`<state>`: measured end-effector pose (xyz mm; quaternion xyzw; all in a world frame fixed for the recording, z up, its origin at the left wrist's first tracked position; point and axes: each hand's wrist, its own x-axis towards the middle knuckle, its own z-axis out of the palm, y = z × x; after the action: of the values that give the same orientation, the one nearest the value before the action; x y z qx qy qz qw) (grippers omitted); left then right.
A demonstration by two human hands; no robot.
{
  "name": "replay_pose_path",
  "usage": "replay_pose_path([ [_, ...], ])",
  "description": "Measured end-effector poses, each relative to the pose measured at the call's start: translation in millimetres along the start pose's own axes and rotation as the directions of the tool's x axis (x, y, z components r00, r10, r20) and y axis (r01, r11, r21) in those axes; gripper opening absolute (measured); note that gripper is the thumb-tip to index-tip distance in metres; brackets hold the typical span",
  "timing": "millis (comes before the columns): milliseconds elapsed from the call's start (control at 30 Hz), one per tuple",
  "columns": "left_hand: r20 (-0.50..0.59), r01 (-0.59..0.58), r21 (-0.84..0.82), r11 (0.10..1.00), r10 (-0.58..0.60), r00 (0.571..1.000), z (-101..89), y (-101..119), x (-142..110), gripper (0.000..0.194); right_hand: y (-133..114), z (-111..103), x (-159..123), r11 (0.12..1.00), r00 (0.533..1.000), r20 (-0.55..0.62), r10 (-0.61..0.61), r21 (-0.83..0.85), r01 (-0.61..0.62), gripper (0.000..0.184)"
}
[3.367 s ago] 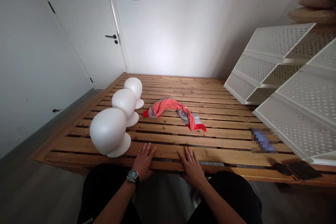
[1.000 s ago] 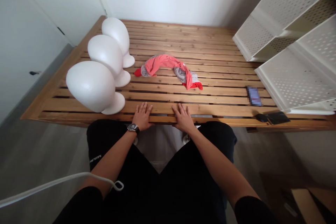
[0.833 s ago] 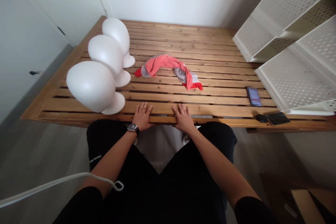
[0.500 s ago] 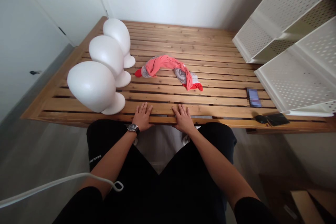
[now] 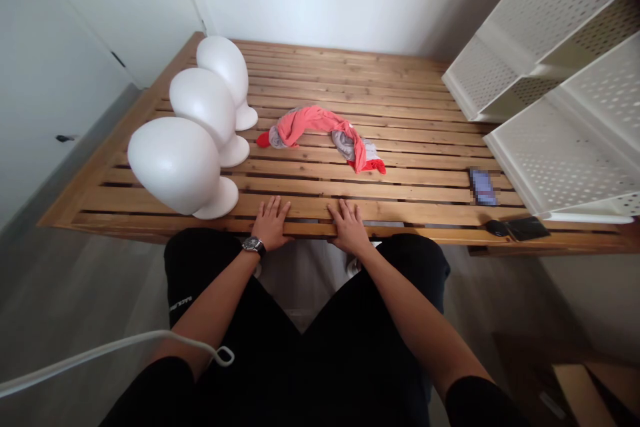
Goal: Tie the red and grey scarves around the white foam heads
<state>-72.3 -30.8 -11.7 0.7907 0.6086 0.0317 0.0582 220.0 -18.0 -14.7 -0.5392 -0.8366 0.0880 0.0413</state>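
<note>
My left hand (image 5: 271, 222), with a watch on its wrist, lies flat and open on the near edge of a slatted wooden platform (image 5: 400, 87). My right hand (image 5: 349, 227) rests flat and open beside it, holding nothing. Beyond the hands a red and grey cloth (image 5: 323, 133) lies crumpled on the slats. Three white foam mannequin heads (image 5: 175, 163) stand in a row at the left, the nearest just left of my left hand.
White perforated shelf units (image 5: 560, 100) lean over the right side. A phone (image 5: 483, 186) and dark flat objects (image 5: 517, 227) lie near the right front edge. A white cord (image 5: 100, 350) crosses my lap. White doors and wall stand at left.
Since 3.4 s ago the view has risen and tilted downward, showing my lap and the cord. Both hands stay flat on the edge; over the last second nothing moves.
</note>
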Motion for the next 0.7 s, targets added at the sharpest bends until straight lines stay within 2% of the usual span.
replay_pose_path([
  [700, -0.003, -0.009, 0.034, 0.999, 0.009, 1.0, 0.9, -0.2, 0.0, 0.119, 1.4, 2.0, -0.3, 1.0, 1.0, -0.004, 0.004, 0.0, -0.004, 0.116],
])
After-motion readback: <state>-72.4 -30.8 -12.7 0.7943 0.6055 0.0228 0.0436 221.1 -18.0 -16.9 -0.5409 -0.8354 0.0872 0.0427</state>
